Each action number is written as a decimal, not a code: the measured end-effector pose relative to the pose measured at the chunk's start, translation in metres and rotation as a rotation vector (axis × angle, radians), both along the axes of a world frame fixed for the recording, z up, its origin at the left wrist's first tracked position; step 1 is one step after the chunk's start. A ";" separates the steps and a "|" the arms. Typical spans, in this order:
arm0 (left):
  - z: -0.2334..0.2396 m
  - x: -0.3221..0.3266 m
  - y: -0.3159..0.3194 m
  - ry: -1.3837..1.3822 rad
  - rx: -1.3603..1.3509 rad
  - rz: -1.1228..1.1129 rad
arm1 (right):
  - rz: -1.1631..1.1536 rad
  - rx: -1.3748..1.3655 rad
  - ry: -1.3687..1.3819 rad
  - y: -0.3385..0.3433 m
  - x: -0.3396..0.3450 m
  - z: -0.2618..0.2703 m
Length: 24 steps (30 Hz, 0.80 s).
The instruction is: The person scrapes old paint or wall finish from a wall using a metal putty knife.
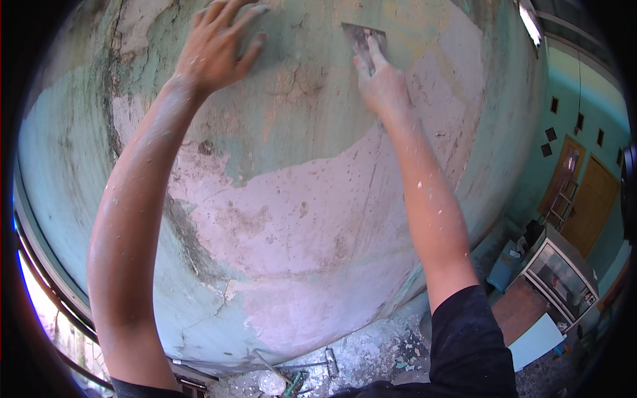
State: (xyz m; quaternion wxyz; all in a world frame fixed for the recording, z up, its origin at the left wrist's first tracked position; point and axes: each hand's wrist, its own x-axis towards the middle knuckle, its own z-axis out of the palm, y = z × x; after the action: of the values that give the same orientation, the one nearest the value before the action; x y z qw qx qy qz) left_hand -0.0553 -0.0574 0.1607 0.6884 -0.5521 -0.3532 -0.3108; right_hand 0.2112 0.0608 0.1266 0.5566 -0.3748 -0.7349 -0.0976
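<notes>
A wall with peeling green paint and bare pinkish patches [298,214] fills most of the view. At the upper right of its middle, my right hand [384,84] grips a flat metal scraper [366,36], whose wide blade lies at or close to the wall; its handle is mostly hidden by the fingers. My left hand [219,49] is spread at the top left, at or against the green paint, and holds nothing. Cracks run through the paint between the two hands. Pale dust and flecks cover both forearms.
Paint chips litter the floor [363,358] at the wall's foot, where a long-handled tool [332,362] and a round pale lid or container [272,384] lie. At right stand a glass-fronted cabinet [562,273], a blue container [505,266], a ladder [562,205] and a wooden door [592,204].
</notes>
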 end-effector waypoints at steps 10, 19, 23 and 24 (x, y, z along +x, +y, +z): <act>-0.008 -0.052 -0.036 -0.175 0.108 0.007 | -0.030 -0.300 -0.123 -0.027 0.001 -0.067; -0.009 -0.055 -0.033 -0.211 0.174 0.003 | -0.021 -0.088 0.019 -0.013 -0.023 0.099; -0.011 -0.055 -0.033 -0.215 0.164 -0.018 | -0.120 0.055 -0.081 -0.012 -0.016 0.033; -0.012 -0.055 -0.034 -0.222 0.167 -0.021 | -0.153 0.088 -0.137 -0.012 -0.014 0.023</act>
State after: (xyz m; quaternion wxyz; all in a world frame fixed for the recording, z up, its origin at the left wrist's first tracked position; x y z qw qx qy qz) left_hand -0.1102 -0.0910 0.1483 0.6853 -0.4585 -0.3944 -0.4056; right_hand 0.1975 0.0492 0.1499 0.5117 -0.3975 -0.7356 -0.1974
